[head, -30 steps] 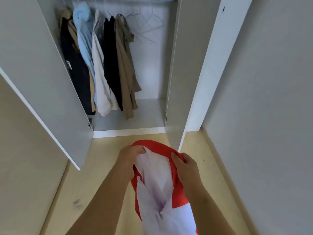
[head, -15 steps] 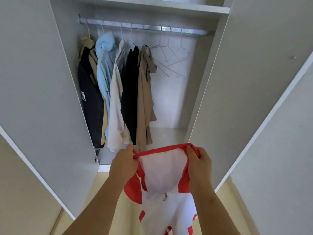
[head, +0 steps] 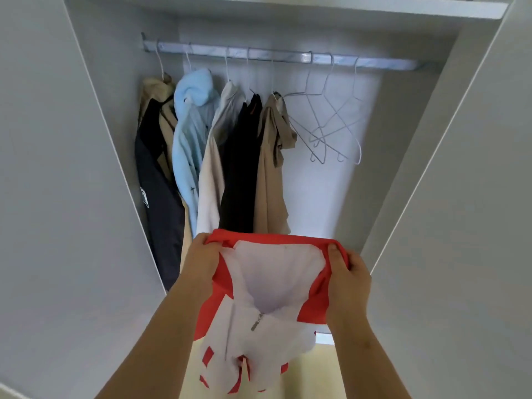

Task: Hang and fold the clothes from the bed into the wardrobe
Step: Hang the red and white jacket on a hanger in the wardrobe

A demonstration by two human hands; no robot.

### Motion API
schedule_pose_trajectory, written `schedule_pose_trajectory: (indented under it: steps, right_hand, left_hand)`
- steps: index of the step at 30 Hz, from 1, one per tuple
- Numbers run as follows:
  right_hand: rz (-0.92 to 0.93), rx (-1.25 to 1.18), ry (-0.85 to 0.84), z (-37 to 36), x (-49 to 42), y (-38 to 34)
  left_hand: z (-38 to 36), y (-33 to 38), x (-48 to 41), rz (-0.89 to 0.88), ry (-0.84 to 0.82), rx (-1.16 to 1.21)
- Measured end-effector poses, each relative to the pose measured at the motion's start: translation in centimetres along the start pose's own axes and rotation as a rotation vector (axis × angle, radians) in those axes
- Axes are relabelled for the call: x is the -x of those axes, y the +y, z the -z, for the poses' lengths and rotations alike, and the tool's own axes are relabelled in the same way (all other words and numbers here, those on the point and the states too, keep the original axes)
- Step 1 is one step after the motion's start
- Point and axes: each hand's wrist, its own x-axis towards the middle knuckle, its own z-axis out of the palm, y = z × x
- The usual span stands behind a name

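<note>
A red and white zipped jacket (head: 273, 286) hangs in front of me, its hood stretched open. My left hand (head: 201, 260) grips the hood's left edge and my right hand (head: 348, 280) grips the right edge. Both hold it up before the open wardrobe. Above, a metal rail (head: 288, 57) carries several hung clothes (head: 213, 156) on its left half. Three bare white wire hangers (head: 331, 125) hang on its right half, above and behind the jacket.
The left wardrobe door (head: 57, 197) and the right wardrobe door (head: 431, 182) stand open on either side of me. A shelf (head: 316, 4) runs above the rail. Pale wooden floor (head: 313, 372) shows below the jacket.
My view has tilted up from the floor to the rail. Both hands have raised the jacket and pulled its hood wider apart.
</note>
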Motion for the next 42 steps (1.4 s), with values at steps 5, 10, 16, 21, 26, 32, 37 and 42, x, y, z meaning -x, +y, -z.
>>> schedule_pose_trajectory:
  steps: [5, 10, 16, 21, 26, 32, 37, 42]
  right_hand:
    - [-0.016, -0.017, -0.107, -5.3, -7.9, -0.5]
    - [-0.081, 0.028, -0.345, -9.2, -16.6, -1.9]
    - [0.032, 0.099, -0.493, -13.8, -22.0, -2.9]
    - [0.138, 0.123, -0.335, -15.9, -26.1, -4.3]
    - [0.284, 0.189, -0.030, -17.5, -29.6, -5.7]
    - [0.079, 0.075, -0.129, -19.6, -30.8, -5.4]
    - [0.004, -0.041, -0.205, -20.8, -30.4, -5.4]
    - [-0.003, -0.005, -0.320, -22.1, -30.1, -6.5]
  left_hand:
    - [-3.0, 5.6, -4.9, -0.038, 0.006, 0.241]
    - [-7.8, 11.5, -8.9, -0.050, 0.067, 0.444]
    - [-11.3, 15.3, -12.5, -0.055, 0.077, 0.660]
    - [-12.5, 16.4, -16.4, -0.017, 0.072, 0.663]
    - [-13.7, 17.2, -19.7, 0.002, 0.000, 0.619]
    - [-14.5, 18.6, -21.8, 0.019, -0.027, 0.610]
    - [-14.3, 19.1, -22.8, 0.063, -0.021, 0.601]
    - [-14.3, 19.2, -23.2, 0.082, -0.031, 0.565]
